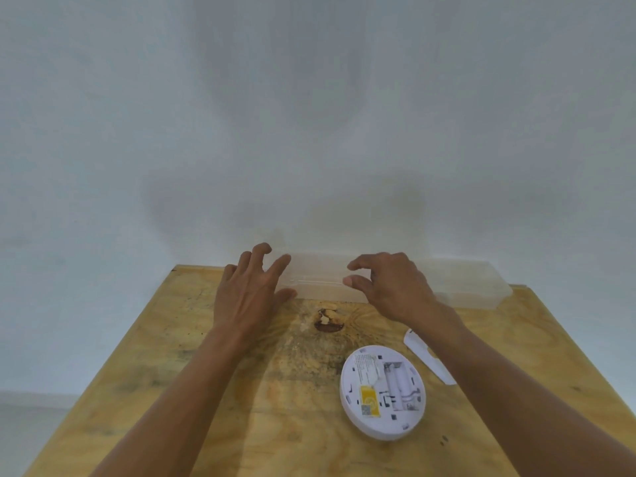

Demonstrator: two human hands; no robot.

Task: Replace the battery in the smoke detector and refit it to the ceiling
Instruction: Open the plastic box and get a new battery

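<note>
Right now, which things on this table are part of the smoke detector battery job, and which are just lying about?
Part of the job:
- smoke detector, lying back-up, battery bay exposed
- white cover piece beside it, probably the battery door
- clear plastic box by the wall, which the left hand and right hand reach toward

Just there:
- wooden table
- dark damaged knot in the wood

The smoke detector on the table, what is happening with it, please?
A person is working at a wooden table. The smoke detector lies on its face with the battery bay open, and a white flat piece, perhaps its cover, lies beside it. Neither hand holds anything: the left hand and right hand are both reaching toward a clear plastic box at the table's far edge. Its contents cannot be seen.
</note>
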